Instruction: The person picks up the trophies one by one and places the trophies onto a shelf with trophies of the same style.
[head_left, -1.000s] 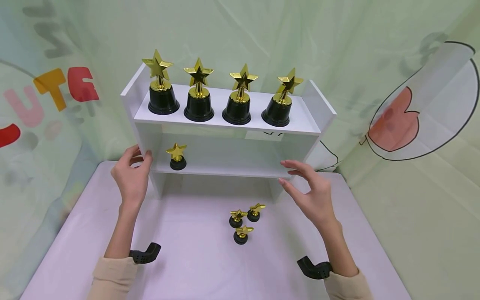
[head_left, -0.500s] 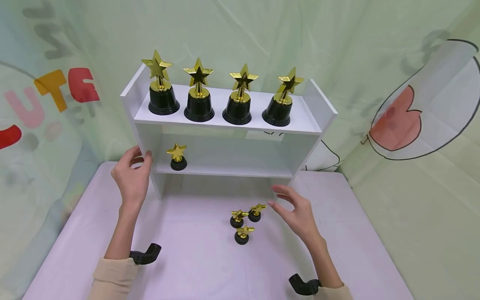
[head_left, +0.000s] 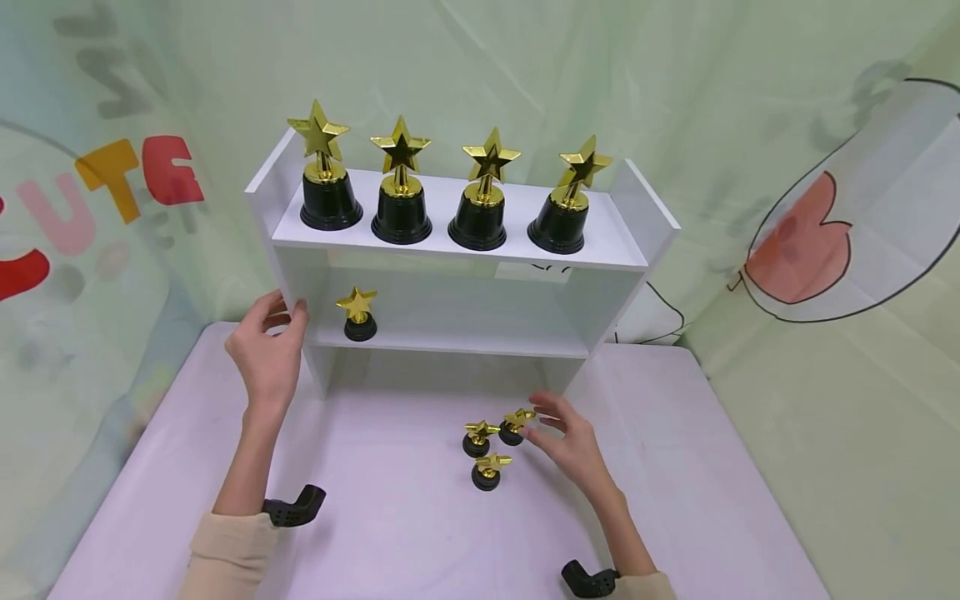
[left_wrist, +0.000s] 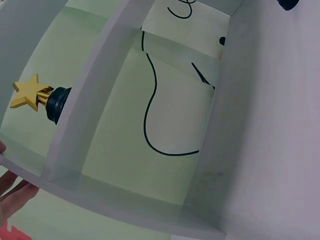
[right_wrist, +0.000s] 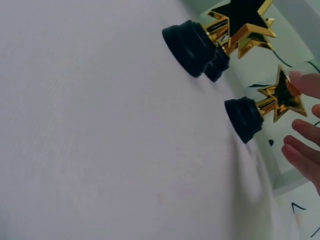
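My left hand (head_left: pixel 264 354) holds the left side panel of a white two-tier shelf (head_left: pixel 450 348), thumb on the inner side and fingers outside. In the left wrist view its fingers (left_wrist: pixel 17 200) lie against the panel's outer face. Near the table my right hand (head_left: pixel 566 442) is at the rearmost of three small gold star trophies (head_left: pixel 513 429). In the right wrist view the thumb overlaps the tip of that trophy's star (right_wrist: pixel 284 95), and the other fingers (right_wrist: pixel 302 145) are spread apart from it. The other small trophies (head_left: pixel 477 439) (head_left: pixel 487 472) stand upright just left of it.
Larger star trophies (head_left: pixel 480 212) with black bases stand in a row on the top tier. One small star trophy (head_left: pixel 360 321) is on the lower tier at its left end. A white cloth covers the table (head_left: pixel 390 517); a printed curtain (head_left: pixel 825 400) hangs behind and beside it.
My right hand has come down and left from the shelf's right side to the rear small trophy. My left hand keeps its hold on the panel, and the trophies stand where they were.
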